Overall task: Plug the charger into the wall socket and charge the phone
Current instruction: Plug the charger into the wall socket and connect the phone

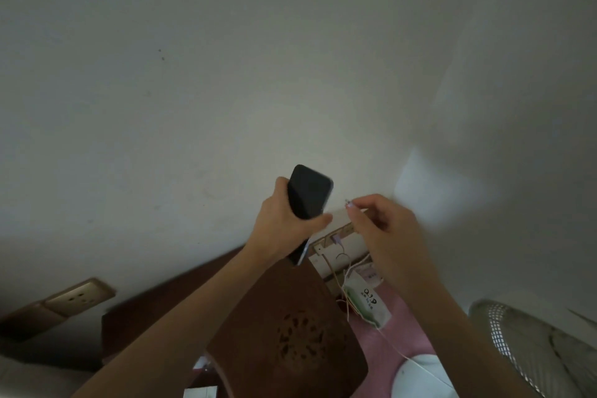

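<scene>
While my left hand (284, 213) gripped the phone (307, 200) upright, long axis tilted, my right hand (378, 223) pinched the cable plug (349, 203) just right of it, nearer its upper half than its bottom edge.

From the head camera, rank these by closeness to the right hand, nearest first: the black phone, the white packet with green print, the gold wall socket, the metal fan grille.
1. Black phone, just left of the right hand, gripped in the left hand.
2. White packet with green print, below the hand.
3. Metal fan grille, lower right.
4. Gold wall socket, far lower left.
</scene>
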